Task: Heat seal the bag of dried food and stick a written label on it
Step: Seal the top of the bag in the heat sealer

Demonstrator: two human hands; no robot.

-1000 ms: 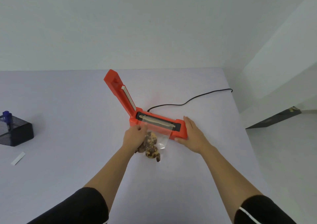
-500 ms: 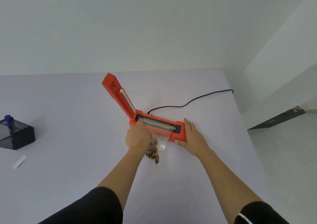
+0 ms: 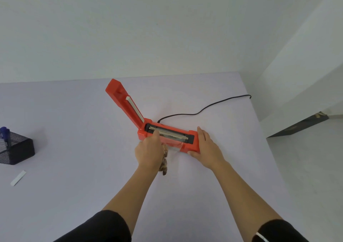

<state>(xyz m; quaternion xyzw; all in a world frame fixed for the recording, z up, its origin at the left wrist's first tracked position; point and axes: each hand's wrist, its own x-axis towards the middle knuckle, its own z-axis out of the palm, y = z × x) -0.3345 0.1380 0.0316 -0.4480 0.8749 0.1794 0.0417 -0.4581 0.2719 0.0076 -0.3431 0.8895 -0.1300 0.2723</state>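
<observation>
**Not yet sealed: bag mouth laid on the heater strip, lid up**

Head view: the orange heat sealer (image 3: 191,145) sits mid-table with its lid arm (image 3: 126,104) raised. Its black cord (image 3: 204,108) trails off toward the far right edge of the table (image 3: 74,195).

The clear bag (image 3: 174,145) lies in front of the sealer, its open end drawn up across the metal strip (image 3: 170,134). The dried food (image 3: 165,161) is bunched at the near end.

The left hand (image 3: 148,149) covers the bag's left side, with a fingertip reaching the strip. Its back hides the fingers, so I cannot tell whether it pinches the plastic or only presses it.

The right hand (image 3: 206,147) is flat against the sealer's right end, fingers straight and thumb at the front corner. It braces the machine and grips nothing.

By my reading the task is at an early stage. The bag looks placed, but the lid has not been lowered, so no seal is made.

The labelling looks untouched. A white label strip (image 3: 18,177) lies loose at the far left. Just beyond it a blue pen (image 3: 4,133) stands in a black mesh holder (image 3: 20,149).
</observation>
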